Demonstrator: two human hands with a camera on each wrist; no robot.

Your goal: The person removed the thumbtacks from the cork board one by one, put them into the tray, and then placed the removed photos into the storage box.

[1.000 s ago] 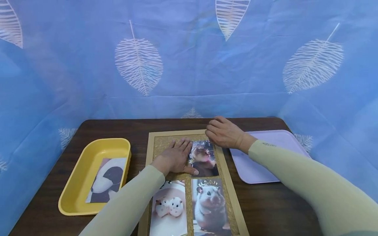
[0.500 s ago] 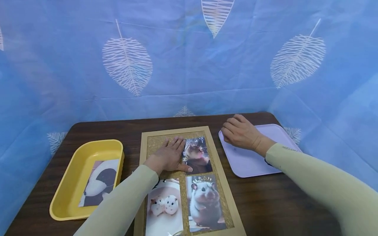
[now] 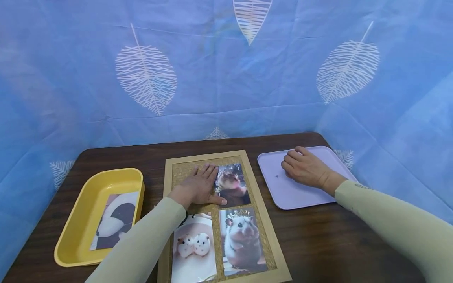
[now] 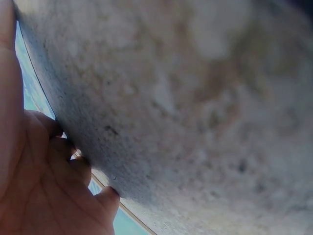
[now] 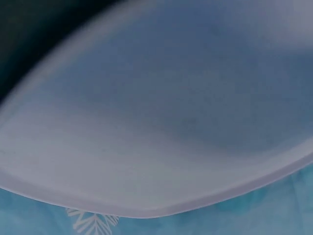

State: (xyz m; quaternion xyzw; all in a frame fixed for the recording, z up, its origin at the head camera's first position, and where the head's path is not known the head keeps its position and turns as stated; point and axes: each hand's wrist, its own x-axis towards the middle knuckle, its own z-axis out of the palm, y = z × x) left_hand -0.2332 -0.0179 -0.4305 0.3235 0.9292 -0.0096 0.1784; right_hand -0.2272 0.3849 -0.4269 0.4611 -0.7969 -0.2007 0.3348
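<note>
My left hand (image 3: 198, 188) lies flat on the framed cork board (image 3: 182, 169), fingers spread, at the left edge of a photo of a small pinkish animal (image 3: 231, 188). Its thumb reaches across that photo's lower left corner. In the left wrist view the palm (image 4: 54, 191) is close to the blurred cork surface. My right hand (image 3: 306, 168) is over the lilac tray (image 3: 286, 198) with its fingers bent downward. Its fingertips are hidden, and I cannot tell whether they hold anything. A tiny dark speck (image 3: 277, 176) shows on the tray near them.
Two more photos, one of white mice-like figures (image 3: 194, 247) and one of a crowned hamster (image 3: 243, 241), lie lower on the board. At left stands a yellow basin (image 3: 76, 232) with a photo (image 3: 116, 220) inside. A blue leaf-patterned cloth (image 3: 212, 78) hangs behind the table (image 3: 318, 243).
My right hand has moved right, from the board's upper right edge to over the lilac tray. The left hand keeps its place on the board. The whole view has shifted slightly.
</note>
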